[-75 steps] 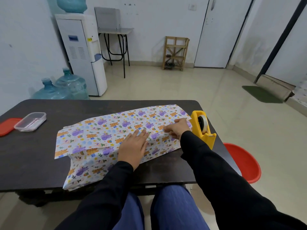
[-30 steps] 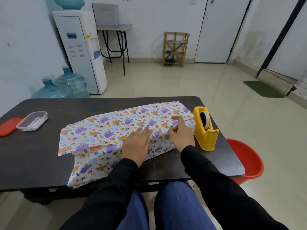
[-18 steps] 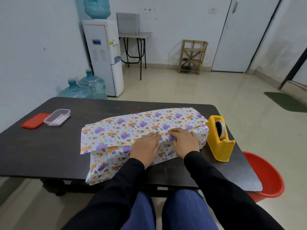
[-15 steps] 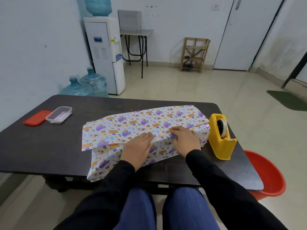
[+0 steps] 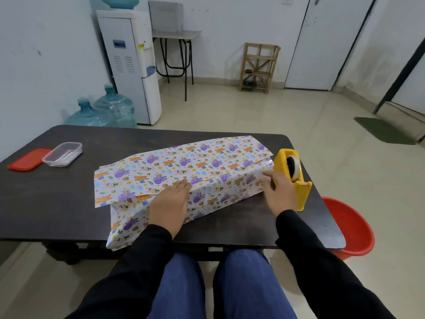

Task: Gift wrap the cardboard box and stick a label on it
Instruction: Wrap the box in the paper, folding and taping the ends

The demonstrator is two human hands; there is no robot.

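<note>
The cardboard box is hidden under patterned gift wrap (image 5: 202, 166), white with purple and orange animals, lying across the dark table (image 5: 57, 203). My left hand (image 5: 169, 204) presses flat on the overlapping paper seam at the near side of the box. My right hand (image 5: 279, 192) hovers by the box's right end, fingers relaxed, right beside the yellow tape dispenser (image 5: 293, 178). Loose paper sticks out past the box at the left end and hangs over the table's front edge.
A clear plastic container (image 5: 62, 154) and its red lid (image 5: 28, 159) sit at the table's left. A red tub (image 5: 351, 229) stands on the floor to the right. A water dispenser (image 5: 128, 65) and bottles (image 5: 103, 111) are behind.
My right hand has slid off the paper seam rightward to the box's end next to the tape dispenser. My left hand still presses the seam. The camera view has shifted a little.
</note>
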